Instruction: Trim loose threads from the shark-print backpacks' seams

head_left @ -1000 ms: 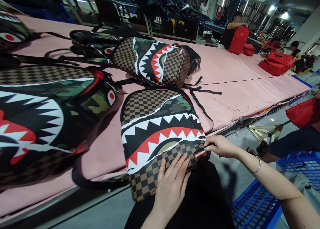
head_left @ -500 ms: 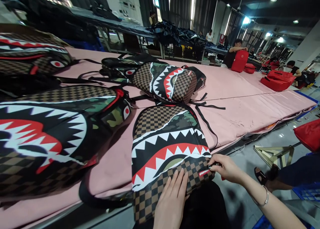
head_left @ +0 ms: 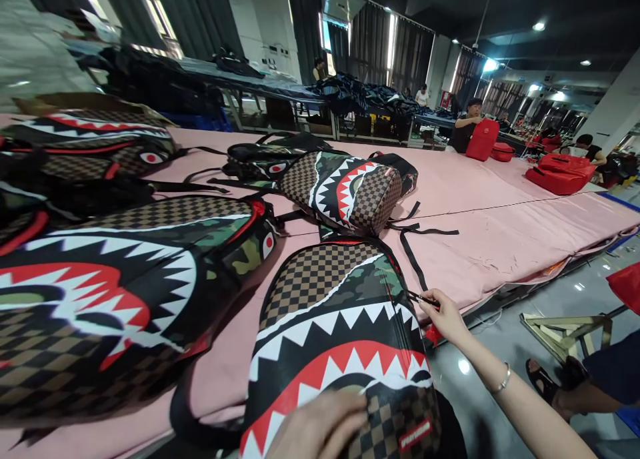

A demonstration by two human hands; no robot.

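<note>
We hold a backpack on the table.
Right hand pinches its zipper pull; left hand lies flat, fingers open.

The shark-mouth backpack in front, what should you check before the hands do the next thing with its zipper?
1. Right hand grips the small dark zipper pull at the side of the checkered brown and camouflage shark-mouth backpack: ok, pinched in the fingertips.
2. Left hand steadies the backpack: ok, it lies flat on the front near the bottom edge.
3. Backpack rests on the pink padded table: not ok, its lower end hangs over the table edge.
4. Loose black strap is out of the zipper's way: cannot tell, it lies close to the pull.
5. Zipper fully shut: cannot tell, the teeth are hidden.
</note>
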